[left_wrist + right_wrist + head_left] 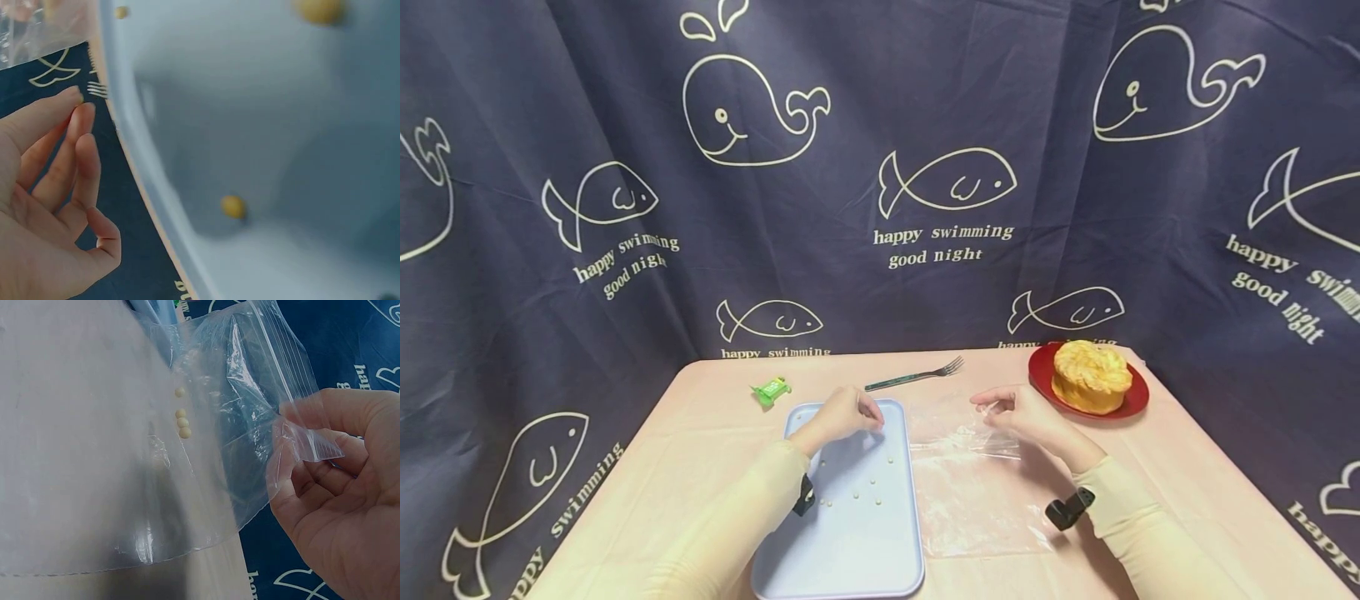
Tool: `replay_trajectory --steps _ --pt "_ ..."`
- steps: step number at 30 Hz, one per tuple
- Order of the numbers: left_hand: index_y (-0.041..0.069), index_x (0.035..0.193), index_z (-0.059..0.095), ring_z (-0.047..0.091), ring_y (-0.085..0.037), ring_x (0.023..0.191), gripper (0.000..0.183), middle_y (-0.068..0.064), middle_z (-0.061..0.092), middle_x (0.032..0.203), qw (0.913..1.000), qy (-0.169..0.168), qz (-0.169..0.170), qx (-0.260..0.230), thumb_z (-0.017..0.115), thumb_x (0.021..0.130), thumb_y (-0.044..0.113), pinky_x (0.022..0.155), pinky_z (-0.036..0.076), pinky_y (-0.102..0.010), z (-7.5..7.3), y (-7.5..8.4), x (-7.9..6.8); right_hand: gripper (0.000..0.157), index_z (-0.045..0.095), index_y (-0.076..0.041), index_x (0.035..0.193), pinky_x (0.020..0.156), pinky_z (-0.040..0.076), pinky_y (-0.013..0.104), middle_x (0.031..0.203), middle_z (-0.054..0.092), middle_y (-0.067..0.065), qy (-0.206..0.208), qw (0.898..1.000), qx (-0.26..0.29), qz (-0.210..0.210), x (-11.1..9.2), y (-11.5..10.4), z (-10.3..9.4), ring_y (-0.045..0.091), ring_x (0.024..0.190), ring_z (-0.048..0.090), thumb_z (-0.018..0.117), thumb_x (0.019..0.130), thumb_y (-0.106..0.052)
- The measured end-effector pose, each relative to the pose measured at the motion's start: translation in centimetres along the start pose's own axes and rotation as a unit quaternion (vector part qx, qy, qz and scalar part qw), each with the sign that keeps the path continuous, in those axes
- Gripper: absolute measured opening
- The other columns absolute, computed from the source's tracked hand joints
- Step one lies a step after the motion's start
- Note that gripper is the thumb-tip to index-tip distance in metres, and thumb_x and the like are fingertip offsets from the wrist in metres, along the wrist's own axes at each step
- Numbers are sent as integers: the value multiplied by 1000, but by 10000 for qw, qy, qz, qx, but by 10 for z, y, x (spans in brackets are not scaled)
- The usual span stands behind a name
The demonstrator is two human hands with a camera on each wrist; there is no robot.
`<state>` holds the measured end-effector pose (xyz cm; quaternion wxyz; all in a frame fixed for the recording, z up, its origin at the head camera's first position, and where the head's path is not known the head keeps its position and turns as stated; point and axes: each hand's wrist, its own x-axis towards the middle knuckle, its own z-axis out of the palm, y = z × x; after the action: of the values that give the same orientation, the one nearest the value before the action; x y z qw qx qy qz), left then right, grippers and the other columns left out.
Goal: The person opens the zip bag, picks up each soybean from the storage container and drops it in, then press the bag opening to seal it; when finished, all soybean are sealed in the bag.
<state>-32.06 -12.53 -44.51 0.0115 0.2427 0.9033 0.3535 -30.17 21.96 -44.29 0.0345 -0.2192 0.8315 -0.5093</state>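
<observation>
Over the far end of the pale blue tray (850, 558), my left hand (844, 413) pinches a soybean (80, 99) between thumb and index fingertip; only a sliver of the bean shows. Several more soybeans (234, 206) lie scattered on the tray. To the right of the tray a clear zip bag (985, 521) lies on the table. My right hand (1033, 423) holds the bag's zip-edge corner between thumb and fingers, lifting that end. Inside the bag, several soybeans (182, 422) are visible in the right wrist view.
A fork (910, 378) lies beyond the tray. At the back left is a green wrapped packet (771, 390). A red plate (1041, 371) with a round bread (1092, 379) stands at the back right, close to my right hand. A dark curtain (940, 292) hangs behind the table.
</observation>
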Motion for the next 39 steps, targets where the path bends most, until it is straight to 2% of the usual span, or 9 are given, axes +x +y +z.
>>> replay_trajectory --steps 6,9,14,21,26,31,36,39 --pt "13 85 80 65 -6 75 4 8 75 81 9978 614 44 -228 84 85 14 72 52 -28 -1 15 15 35 67 12 120 62 51 25 103 72 23 31 10000 -72 -50 0 -2 1 27 84 66 70 85 7" --pt "13 88 81 66 -6 79 4 8 75 83 9961 761 125 -424 83 86 16 76 53 -29 1 28 21 36 68 12 120 64 53 25 105 72 24 28 9999 -109 -8 0 -3 1 25 85 67 70 85 7" --pt "14 90 81 66 -6 78 4 9 75 84 9942 758 351 -674 82 86 16 76 53 -27 10 48 31 37 69 10 119 66 53 25 105 72 26 40 9999 -108 81 -1 -2 0 24 85 66 68 83 9" --pt "18 88 82 65 -7 75 5 13 75 84 9945 509 368 -838 84 85 16 68 52 -25 25 67 38 37 69 10 119 65 52 24 101 71 26 -2 9999 -116 -2 0 -1 -1 21 82 65 68 83 8" --pt "19 87 82 63 -12 72 7 14 75 88 9954 431 463 -724 85 83 14 60 47 -22 35 72 40 37 68 11 120 66 53 23 100 70 28 -47 10000 -66 -50 0 1 -2 18 81 65 67 84 9" --pt "19 87 82 61 -15 70 8 14 75 91 9956 377 558 -644 86 82 13 55 44 -22 40 73 40 37 67 12 120 66 53 24 101 71 28 -47 9999 -114 -62 0 0 -1 21 82 67 67 84 9" --pt "18 91 82 65 -20 76 11 15 75 90 9944 398 675 -711 86 82 15 58 47 -23 40 68 41 36 68 12 119 66 54 24 103 71 27 -13 9999 -54 -145 0 0 -1 18 82 68 68 83 10" --pt "18 94 82 65 -16 79 12 16 75 89 9938 486 614 -793 86 83 16 62 49 -24 36 65 39 36 68 12 119 66 54 24 102 71 27 3 9998 -74 -158 0 0 -1 17 81 68 68 83 9"
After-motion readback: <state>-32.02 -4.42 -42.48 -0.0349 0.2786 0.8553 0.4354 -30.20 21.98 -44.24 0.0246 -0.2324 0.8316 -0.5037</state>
